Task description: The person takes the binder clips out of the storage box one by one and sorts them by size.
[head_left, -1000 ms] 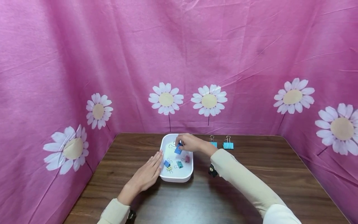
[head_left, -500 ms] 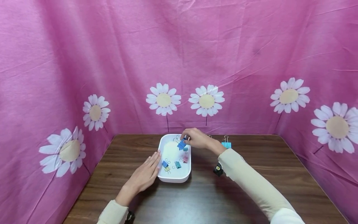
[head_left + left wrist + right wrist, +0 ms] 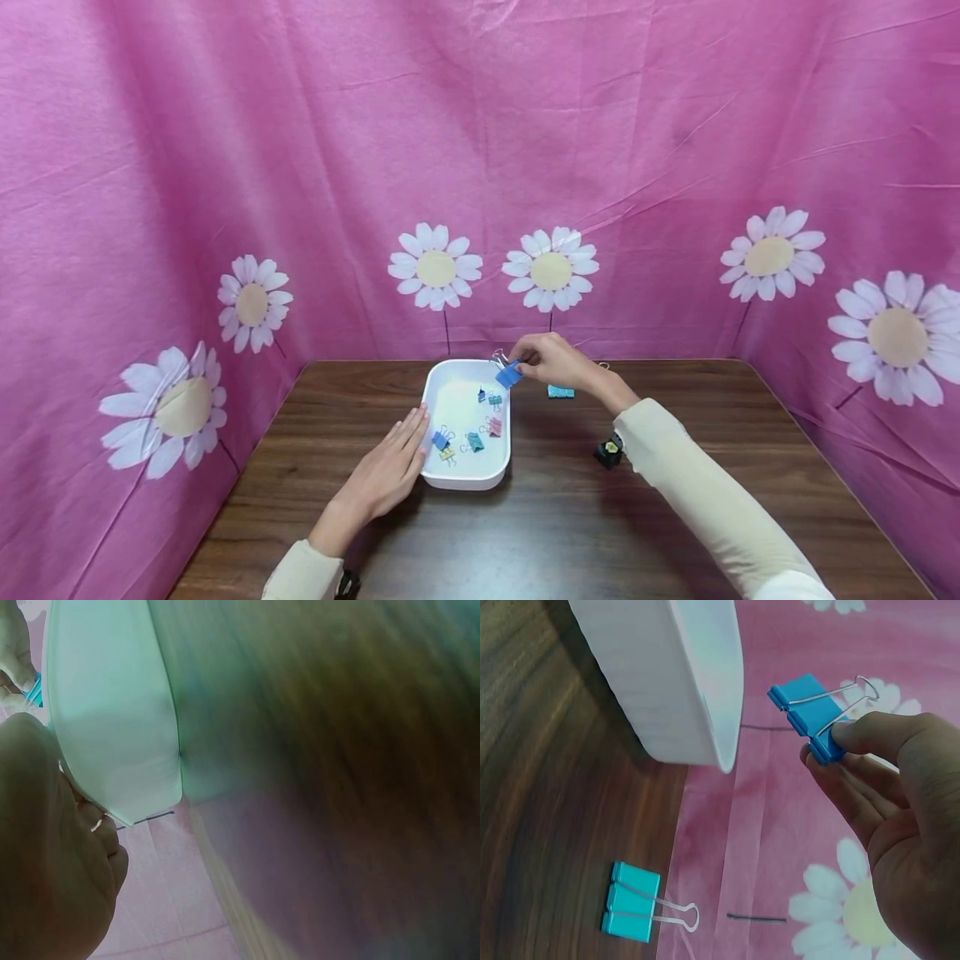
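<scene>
My right hand [image 3: 555,364] pinches a large blue binder clip [image 3: 508,375] by its edge, just above the white tray's [image 3: 465,484] far right rim. In the right wrist view, thumb and fingers grip the blue clip, its wire handle sticking out. My left hand [image 3: 384,468] lies with extended fingers along the tray's left side, touching it. Inside the tray are several smaller binder clips: a blue clip [image 3: 441,440], a yellow clip [image 3: 447,455], a teal clip [image 3: 475,442], a pink clip [image 3: 494,427], a small teal clip [image 3: 495,401] and a small dark blue clip [image 3: 482,396].
A large turquoise binder clip [image 3: 560,392] lies on the brown wooden table [image 3: 570,533], right of the tray. Behind the right forearm, a wire handle [image 3: 604,365] shows; its clip is hidden. A pink flowered curtain [image 3: 480,150] stands along the table's back and sides.
My right hand has lifted the blue binder clip from inside the tray and carried it right, to above the rim. My left hand has stayed at the tray's side.
</scene>
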The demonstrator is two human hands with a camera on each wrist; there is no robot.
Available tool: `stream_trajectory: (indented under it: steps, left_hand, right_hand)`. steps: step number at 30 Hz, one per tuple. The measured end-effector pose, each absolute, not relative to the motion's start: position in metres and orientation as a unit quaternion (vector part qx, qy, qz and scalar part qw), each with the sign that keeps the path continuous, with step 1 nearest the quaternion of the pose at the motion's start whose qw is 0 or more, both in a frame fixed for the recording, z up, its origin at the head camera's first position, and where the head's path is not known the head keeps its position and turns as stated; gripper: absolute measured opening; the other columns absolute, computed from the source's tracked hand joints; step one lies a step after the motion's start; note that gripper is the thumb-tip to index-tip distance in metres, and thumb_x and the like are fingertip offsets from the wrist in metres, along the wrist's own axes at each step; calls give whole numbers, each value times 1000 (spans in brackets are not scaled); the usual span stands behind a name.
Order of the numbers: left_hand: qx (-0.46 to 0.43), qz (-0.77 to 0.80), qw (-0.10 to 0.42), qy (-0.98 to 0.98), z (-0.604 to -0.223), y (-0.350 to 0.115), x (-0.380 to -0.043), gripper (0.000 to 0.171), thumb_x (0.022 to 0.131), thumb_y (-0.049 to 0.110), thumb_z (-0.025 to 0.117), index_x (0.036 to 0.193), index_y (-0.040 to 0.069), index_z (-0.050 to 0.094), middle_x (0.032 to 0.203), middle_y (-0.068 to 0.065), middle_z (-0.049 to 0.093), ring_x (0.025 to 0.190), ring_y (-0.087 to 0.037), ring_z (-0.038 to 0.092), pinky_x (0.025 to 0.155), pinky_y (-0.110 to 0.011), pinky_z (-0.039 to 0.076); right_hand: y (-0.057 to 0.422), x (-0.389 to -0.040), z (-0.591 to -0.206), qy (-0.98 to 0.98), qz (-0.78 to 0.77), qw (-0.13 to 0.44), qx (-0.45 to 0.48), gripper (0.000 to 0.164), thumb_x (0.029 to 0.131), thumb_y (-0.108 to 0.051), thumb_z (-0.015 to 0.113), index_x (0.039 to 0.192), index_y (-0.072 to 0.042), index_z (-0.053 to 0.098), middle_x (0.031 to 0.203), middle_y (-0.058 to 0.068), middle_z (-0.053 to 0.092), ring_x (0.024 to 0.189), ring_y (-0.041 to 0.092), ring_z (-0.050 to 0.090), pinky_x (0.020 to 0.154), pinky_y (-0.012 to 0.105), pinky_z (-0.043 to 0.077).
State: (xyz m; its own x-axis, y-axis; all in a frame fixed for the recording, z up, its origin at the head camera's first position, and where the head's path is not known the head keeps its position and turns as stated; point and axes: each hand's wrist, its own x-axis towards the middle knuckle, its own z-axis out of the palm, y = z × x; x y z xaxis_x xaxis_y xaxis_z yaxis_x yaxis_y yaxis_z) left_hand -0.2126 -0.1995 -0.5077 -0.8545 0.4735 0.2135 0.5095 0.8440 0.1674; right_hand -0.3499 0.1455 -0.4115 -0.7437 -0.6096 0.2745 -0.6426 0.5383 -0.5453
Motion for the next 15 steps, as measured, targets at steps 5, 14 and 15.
stream_trajectory:
  steps: [5, 14, 15]
  left_hand:
    - [-258, -108, 102, -955, -510, -197, -211, 57, 114, 23, 46, 164, -4, 35, 174, -17, 31, 161, -33, 33, 131, -50, 33]
    - [-261, -110, 110, -953, -506, -198, -211, 57, 113, 24, 48, 162, -4, 39, 172, -17, 36, 159, -34, 37, 130, -52, 36]
    - [-260, -110, 106, -953, -506, -198, -211, 57, 113, 25, 48, 162, -3, 39, 173, -16, 35, 160, -33, 36, 131, -52, 35]
  right_hand:
    - [162, -349, -409, -876, 339, 30, 340, 9, 96, -3, 75, 103, -7, 78, 99, 7, 79, 90, 17, 76, 79, 30, 66]
    - [192, -351, -408, -880, 371, 47, 292, 11, 95, 1, 74, 103, -6, 78, 100, 11, 79, 90, 20, 76, 81, 32, 67]
    - [195, -351, -408, -881, 373, 50, 289, 11, 95, 1, 74, 103, -6, 78, 101, 11, 79, 90, 20, 76, 81, 31, 67]
